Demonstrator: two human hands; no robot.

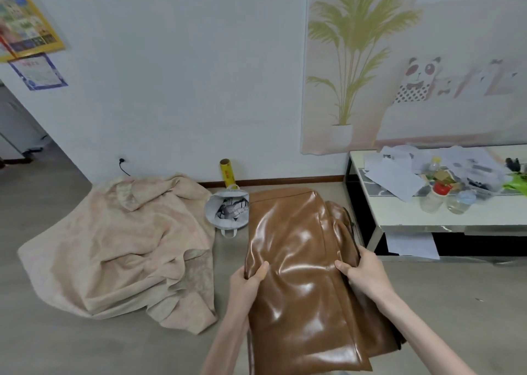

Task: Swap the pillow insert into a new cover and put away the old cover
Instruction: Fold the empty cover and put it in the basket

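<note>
Both hands hold the brown cover (299,260) up over the floor: the left hand (248,282) pinches its left edge, the right hand (368,275) grasps its right edge. The pink cloth (119,249) lies left of the grip, the bag (226,210) beyond it. Keep both edges taut and level, so the slick, glossy material folds flat rather than sliding.

L hand (247,282) + R hand (366,275): fingers curled, gripping.
</note>
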